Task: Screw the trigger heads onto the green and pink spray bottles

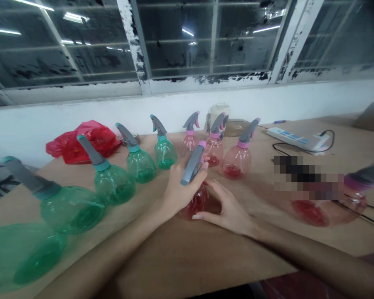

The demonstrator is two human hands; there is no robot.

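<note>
A pink see-through spray bottle [200,200] with a grey and pink trigger head stands on the table in front of me. My left hand [182,185] is closed around its neck, just under the trigger head. My right hand [229,207] curves around the right side of its body, with the thumb at the front near the base. Behind it are more pink spray bottles [237,162], each with a little red at the bottom. Green spray bottles [115,185] form a slanting row to the left.
A red plastic bag [84,143] lies at the back left. A white jug [218,112] stands by the wall. At the right are a power strip [296,139] with black cables and another pink spray bottle [311,211], partly behind a blurred-out patch. The wooden table's front edge is close below me.
</note>
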